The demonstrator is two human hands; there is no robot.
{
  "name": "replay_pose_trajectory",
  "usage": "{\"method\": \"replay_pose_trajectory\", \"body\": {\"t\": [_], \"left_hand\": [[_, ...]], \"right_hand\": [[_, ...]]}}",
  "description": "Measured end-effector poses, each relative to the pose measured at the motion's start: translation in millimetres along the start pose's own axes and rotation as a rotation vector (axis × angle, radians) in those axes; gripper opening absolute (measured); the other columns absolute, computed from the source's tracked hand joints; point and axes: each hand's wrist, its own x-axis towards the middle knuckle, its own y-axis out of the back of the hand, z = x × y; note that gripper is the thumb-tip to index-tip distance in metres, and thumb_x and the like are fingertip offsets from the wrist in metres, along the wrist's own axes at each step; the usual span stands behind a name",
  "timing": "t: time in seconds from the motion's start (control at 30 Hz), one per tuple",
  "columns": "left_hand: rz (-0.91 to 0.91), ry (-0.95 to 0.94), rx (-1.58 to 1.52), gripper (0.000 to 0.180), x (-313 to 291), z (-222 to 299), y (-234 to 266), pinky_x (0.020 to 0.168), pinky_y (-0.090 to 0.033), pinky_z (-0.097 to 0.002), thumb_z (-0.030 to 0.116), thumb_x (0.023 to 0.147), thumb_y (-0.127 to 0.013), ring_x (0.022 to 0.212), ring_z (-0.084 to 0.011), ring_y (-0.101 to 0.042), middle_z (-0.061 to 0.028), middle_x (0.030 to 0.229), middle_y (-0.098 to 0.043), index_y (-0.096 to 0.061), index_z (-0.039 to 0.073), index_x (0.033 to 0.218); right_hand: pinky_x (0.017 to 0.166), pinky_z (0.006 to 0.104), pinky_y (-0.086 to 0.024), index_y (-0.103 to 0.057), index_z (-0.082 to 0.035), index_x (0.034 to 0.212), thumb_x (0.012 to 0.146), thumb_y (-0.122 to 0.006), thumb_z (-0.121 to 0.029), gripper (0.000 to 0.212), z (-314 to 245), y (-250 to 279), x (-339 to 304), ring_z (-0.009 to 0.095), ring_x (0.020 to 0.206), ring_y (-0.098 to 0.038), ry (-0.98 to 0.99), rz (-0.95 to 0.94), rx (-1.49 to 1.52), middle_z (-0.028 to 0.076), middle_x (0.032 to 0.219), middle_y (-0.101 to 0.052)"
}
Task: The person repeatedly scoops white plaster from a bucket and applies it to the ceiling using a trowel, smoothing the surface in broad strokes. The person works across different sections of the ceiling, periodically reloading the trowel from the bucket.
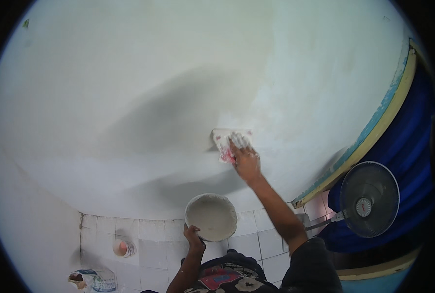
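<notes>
My left hand (193,238) grips the lower left side of a round bucket (234,213), its thumb at the rim. Pale, greyish-white wet mix fills the part of the bucket that I can see. Farther ahead, my right hand (246,158) presses a flat, white-smeared spreader (222,140) with pink patches against the wall (168,53). White stuff coats the fingers of that hand. The wall looks patchy around the spreader, brighter to its right and greyer to its left, partly from my arm's shadow.
A standing fan (369,200) is at the right, before a blue curtain (418,146) in a yellow-and-blue doorway frame (374,129). White tiles (151,254) cover the floor. A small tub (123,248) and a torn bag (97,281) lie at the lower left.
</notes>
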Motion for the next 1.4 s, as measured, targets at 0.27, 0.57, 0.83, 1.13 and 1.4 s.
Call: {"method": "replay_pose_trajectory", "body": {"t": [0.27,0.57,0.83,1.13,1.4], "left_hand": [[0.223,0.019,0.078,0.048,-47,-9,2,0.087,-0.046,-0.0399,0.018,0.064,-0.053,0.096,-0.0252,-0.054,-0.0086,0.099,-0.052,-0.051,0.006,0.11],[0.273,0.124,0.071,0.051,-32,13,44,0.082,-0.046,-0.0377,0.012,0.062,-0.051,0.091,-0.025,-0.052,-0.0092,0.097,-0.053,-0.05,0.003,0.112],[0.032,0.102,0.189,0.06,7,58,69,0.089,-0.049,-0.0405,0.015,0.062,-0.052,0.102,-0.027,-0.056,-0.0101,0.104,-0.054,-0.049,0.007,0.121],[0.048,0.016,0.213,0.053,-6,59,79,0.084,-0.046,-0.0358,0.013,0.061,-0.052,0.09,-0.0228,-0.053,-0.0075,0.095,-0.053,-0.052,0.006,0.114],[0.163,0.052,0.089,0.046,-41,14,98,0.079,-0.046,-0.0348,0.009,0.061,-0.05,0.087,-0.0245,-0.053,-0.0089,0.093,-0.053,-0.052,0.004,0.107]], "right_hand": [[0.109,0.049,-0.036,-0.042,0.006,0.139,0.069,-0.062,0.006,0.072,-28,4,27,0.044,0.13,-0.044,-0.143,0.502,0.323,0.029,0.135,-0.049],[0.105,0.0531,-0.041,-0.062,0.004,0.12,0.068,-0.073,-0.003,0.054,-40,-60,68,0.043,0.113,-0.06,-0.051,0.676,0.096,0.025,0.117,-0.063],[0.097,0.0446,-0.049,-0.057,-0.009,0.132,0.072,-0.067,-0.002,0.062,-84,-108,-4,0.034,0.114,-0.059,-0.173,0.38,0.125,0.021,0.124,-0.06],[0.067,0.0268,-0.05,-0.069,0.004,0.098,0.078,-0.063,0.005,0.021,-33,9,66,0.008,0.079,-0.062,-0.192,0.409,0.607,0.011,0.087,-0.072],[0.072,0.033,-0.054,-0.067,0.0,0.11,0.078,-0.06,-0.001,0.033,4,139,95,0.027,0.079,-0.07,-0.246,0.787,0.235,0.019,0.092,-0.071]]}}
